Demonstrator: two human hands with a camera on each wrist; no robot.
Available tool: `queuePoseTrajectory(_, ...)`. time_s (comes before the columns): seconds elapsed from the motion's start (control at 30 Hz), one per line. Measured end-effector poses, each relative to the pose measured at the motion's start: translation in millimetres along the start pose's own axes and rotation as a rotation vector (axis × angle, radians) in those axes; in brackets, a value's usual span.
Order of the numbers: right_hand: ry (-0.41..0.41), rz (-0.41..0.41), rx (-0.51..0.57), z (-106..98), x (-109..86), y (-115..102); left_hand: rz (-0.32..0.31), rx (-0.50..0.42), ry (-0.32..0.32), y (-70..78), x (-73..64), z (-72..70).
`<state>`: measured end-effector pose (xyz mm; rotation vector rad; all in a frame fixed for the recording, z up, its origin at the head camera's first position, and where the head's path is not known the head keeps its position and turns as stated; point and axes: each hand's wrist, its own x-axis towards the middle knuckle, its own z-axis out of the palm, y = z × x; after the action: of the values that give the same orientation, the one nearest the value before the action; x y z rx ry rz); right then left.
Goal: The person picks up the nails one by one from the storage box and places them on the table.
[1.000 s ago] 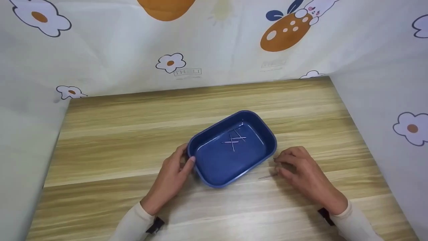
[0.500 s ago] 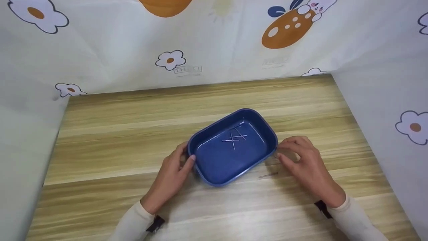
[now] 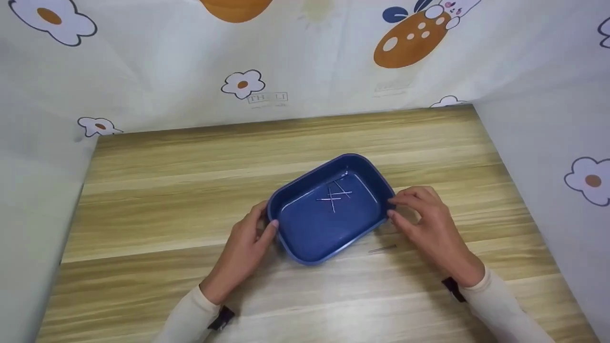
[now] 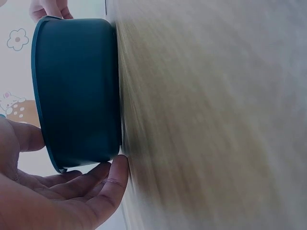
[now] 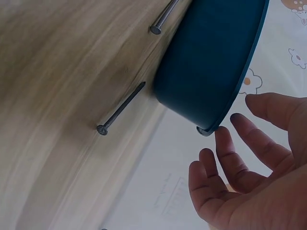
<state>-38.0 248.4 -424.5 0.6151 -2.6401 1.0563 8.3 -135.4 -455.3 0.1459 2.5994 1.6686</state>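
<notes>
A deep blue plastic tray [image 3: 310, 233] stands on the table, with several thin metal nails [image 3: 332, 199] lying crossed inside. My left hand [image 3: 245, 250] grips its left end, thumb over the rim and fingers along the outer wall; the left wrist view shows this hand [image 4: 62, 191] from below. My right hand [image 3: 424, 216] is at the opposite end, its thumb and index fingertips apart right at the rim. In the right wrist view, the right hand [image 5: 259, 163] has spread, slightly bent fingers with nothing visible between them. One nail [image 3: 382, 248] lies on the table in front of the tray.
In the right wrist view a dark nail [image 5: 120, 109] and another nail [image 5: 163, 18] lie on the wood-grain table [image 3: 157, 200] close beside the tray. A pale sheet with printed flowers [image 3: 243, 85] hangs behind and at both sides.
My right hand has lifted from near the nail on the table and moved up and left to the tray's rim. The left hand and tray keep their places.
</notes>
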Motion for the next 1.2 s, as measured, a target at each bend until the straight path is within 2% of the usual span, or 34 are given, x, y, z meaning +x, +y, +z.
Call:
queuePoseTrajectory(0.2, -0.020, 0.007, 0.000, 4, 4.4, -2, 0.019, 0.012, 0.006, -0.8, 1.3, 1.3)
queuePoseTrajectory(0.53, -0.029, -0.001, -0.015, 11, 11.9, -4, -0.004, -0.017, -0.016, 1.0, 2.0, 0.1)
queuePoseTrajectory(0.97, 0.017, -0.105, -0.042, 16, 15.2, -9, -0.036, -0.045, -0.032, -1.3, 1.0, -0.8)
queuePoseTrajectory(1.2, -0.009, -0.090, -0.064, 17, 16.3, -13, -0.032, -0.017, -0.025, -1.5, 1.2, -1.0)
